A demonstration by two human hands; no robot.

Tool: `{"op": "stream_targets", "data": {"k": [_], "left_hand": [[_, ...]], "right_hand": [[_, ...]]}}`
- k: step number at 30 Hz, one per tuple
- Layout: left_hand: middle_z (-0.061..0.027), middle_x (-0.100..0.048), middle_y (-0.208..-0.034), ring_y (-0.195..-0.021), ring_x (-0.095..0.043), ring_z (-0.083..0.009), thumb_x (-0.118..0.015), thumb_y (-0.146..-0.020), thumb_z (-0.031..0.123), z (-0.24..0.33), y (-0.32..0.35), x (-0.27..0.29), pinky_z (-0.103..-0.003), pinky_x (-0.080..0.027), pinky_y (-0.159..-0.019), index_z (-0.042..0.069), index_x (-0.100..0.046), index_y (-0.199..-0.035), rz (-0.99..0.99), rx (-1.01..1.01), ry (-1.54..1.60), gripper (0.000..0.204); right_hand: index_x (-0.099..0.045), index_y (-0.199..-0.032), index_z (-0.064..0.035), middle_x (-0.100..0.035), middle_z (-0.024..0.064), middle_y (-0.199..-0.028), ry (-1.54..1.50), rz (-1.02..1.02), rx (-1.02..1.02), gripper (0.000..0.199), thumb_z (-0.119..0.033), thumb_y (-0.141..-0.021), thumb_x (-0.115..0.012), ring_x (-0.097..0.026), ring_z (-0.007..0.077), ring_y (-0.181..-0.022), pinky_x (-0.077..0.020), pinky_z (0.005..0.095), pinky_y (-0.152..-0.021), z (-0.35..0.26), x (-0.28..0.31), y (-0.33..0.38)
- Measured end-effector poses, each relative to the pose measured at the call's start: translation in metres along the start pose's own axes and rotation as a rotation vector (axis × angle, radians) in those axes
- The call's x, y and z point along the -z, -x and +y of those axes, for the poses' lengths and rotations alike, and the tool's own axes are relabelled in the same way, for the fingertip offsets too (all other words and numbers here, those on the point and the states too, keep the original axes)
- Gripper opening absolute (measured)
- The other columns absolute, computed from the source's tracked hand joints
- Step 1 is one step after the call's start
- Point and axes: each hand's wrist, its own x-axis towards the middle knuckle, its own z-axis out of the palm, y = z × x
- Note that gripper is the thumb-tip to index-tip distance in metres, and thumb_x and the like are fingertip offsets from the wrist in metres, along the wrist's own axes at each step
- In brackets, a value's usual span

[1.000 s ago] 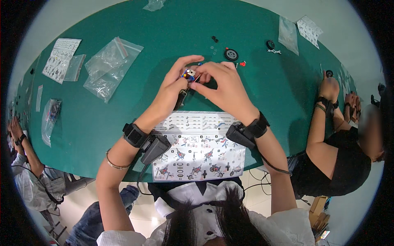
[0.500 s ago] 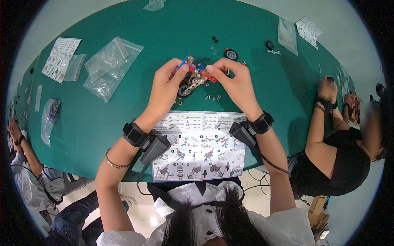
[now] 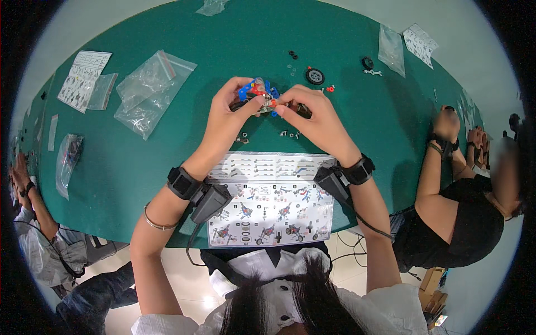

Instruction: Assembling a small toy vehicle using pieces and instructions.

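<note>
A small toy vehicle model [image 3: 258, 88] of blue, red and metal strips is held up between my two hands above the green table. My left hand [image 3: 228, 109] grips its left side, thumb pressed on the parts near the middle. My right hand [image 3: 318, 111] pinches the right side, with a dark wheel-like part [image 3: 302, 110] partly showing under its fingers. The fingers cover much of the model, so its joints are hard to make out. Below my hands lie small screws and nuts [image 3: 289, 134] and a few metal bits [image 3: 242, 137].
A printed instruction sheet [image 3: 271, 212] lies at the near edge. Beyond my right hand are a loose wheel [image 3: 315, 76], a red piece [image 3: 330, 89] and black rings [image 3: 293, 54]. Clear plastic bags [image 3: 151, 92] lie left. Co-workers sit at both sides; one rests an arm [image 3: 432, 173] at right.
The model has been turned in my hands: the wheel that showed below my left hand is gone from there, and a dark wheel-like part now shows under my right hand.
</note>
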Motion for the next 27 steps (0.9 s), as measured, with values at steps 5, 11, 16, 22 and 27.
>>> {"op": "stream_targets", "data": {"k": [5, 11, 16, 22, 27], "left_hand": [[-0.0014, -0.065, -0.099, -0.091, -0.06, -0.0083, -0.067, -0.09, 0.009, -0.001, 0.0, 0.003, -0.023, -0.047, -0.083, 0.002, -0.062, -0.105, -0.041, -0.054, -0.086, 0.017], [0.0001, -0.065, -0.089, -0.083, -0.057, -0.0055, -0.069, -0.089, 0.01, 0.001, 0.0, 0.001, -0.022, -0.046, -0.073, 0.001, -0.065, -0.1, -0.101, -0.005, -0.078, 0.015], [0.0003, -0.064, -0.09, -0.084, -0.057, -0.0056, -0.069, -0.09, 0.007, 0.001, 0.0, 0.002, -0.022, -0.046, -0.074, 0.001, -0.064, -0.102, -0.132, 0.018, -0.075, 0.014], [-0.0011, -0.052, -0.102, -0.087, -0.055, -0.008, -0.066, -0.088, 0.0, -0.006, 0.001, 0.0, -0.022, -0.045, -0.079, 0.002, -0.058, -0.094, -0.019, -0.139, -0.035, 0.01], [-0.0023, -0.047, -0.101, -0.09, -0.055, -0.011, -0.069, -0.085, 0.0, -0.012, -0.001, 0.005, -0.025, -0.046, -0.08, 0.002, -0.056, -0.093, 0.046, -0.25, -0.218, 0.016]], "right_hand": [[-0.064, -0.093, -0.0026, -0.064, 0.0102, -0.079, 0.115, 0.243, 0.216, 0.018, -0.019, -0.087, -0.068, -0.063, 0.0236, -0.069, -0.0481, 0.0334, -0.065, -0.007, -0.014, -0.004], [-0.062, -0.09, -0.0014, -0.068, 0.0137, -0.077, -0.026, 0.15, -0.002, 0.017, -0.017, -0.087, -0.066, -0.068, 0.0281, -0.071, -0.05, 0.0352, -0.064, 0.001, -0.009, -0.003], [-0.06, -0.091, -0.0012, -0.067, 0.0134, -0.074, -0.016, 0.148, -0.074, 0.017, -0.016, -0.086, -0.067, -0.067, 0.0287, -0.068, -0.0496, 0.0354, -0.062, 0.008, -0.009, 0.001], [-0.061, -0.093, -0.0042, -0.066, 0.009, -0.083, 0.015, 0.163, -0.013, 0.015, -0.014, -0.084, -0.068, -0.064, 0.0258, -0.077, -0.0488, 0.0355, -0.07, 0.005, 0.011, 0.001], [-0.063, -0.093, -0.0096, -0.061, 0.0038, -0.086, 0.479, 0.1, 0.055, 0.015, -0.012, -0.079, -0.07, -0.059, 0.0227, -0.089, -0.0413, 0.0383, -0.086, 0.01, 0.029, 0.01]]}}
